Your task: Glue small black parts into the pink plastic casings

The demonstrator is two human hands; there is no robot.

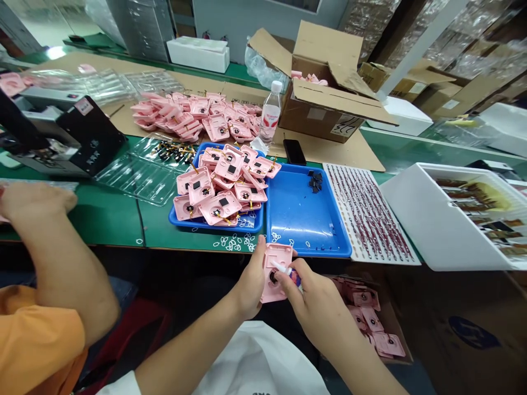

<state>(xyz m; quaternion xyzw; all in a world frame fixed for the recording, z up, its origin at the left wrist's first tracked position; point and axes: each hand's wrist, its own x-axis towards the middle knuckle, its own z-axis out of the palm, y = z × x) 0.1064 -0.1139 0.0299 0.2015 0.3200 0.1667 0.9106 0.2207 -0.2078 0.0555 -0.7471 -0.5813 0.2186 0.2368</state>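
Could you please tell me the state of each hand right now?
Left hand: closed, holding a pink casing.
Right hand: closed, holding a small tube with a white nozzle.

The person's right hand [315,302] covered part of the small purple-and-white tube [295,277], the pink rectangular plastic shell [275,291] hid fingers of the left hand [249,288], the frame cropped a co-worker's orange sleeve [41,343] and the white foam box [436,225], and red lettering [269,117] on the clear plastic bottle [273,101] was illegible.

Right tray [300,216]: bare middle, open above.
Front approach: left hand [250,285], pink casing [268,269] obstruct.
Left tray [185,222]: casing heap [223,181] blocks access.
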